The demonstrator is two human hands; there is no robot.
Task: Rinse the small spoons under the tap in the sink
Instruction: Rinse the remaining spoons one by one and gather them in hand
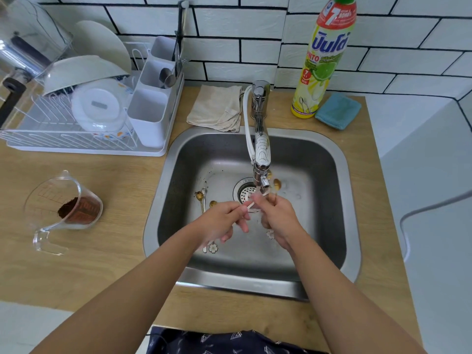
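Both hands meet beneath the chrome tap (261,159) over the stainless-steel sink (332,159): the left hand (224,221) pinches a thin spoon handle, while the right hand (278,215) is curled around small gold-bowled spoons (277,184), holding their bowls up into the stream. More small spoons (201,196) lie on the basin floor beside the drain (244,191), apparently awaiting rinsing.

Up and to the right of your right hand (281,217): dish-soap bottle (324,60), label w/ large Thai brand script, red band "7", small red badge "7 in 1 NEW"; remaining print too small.
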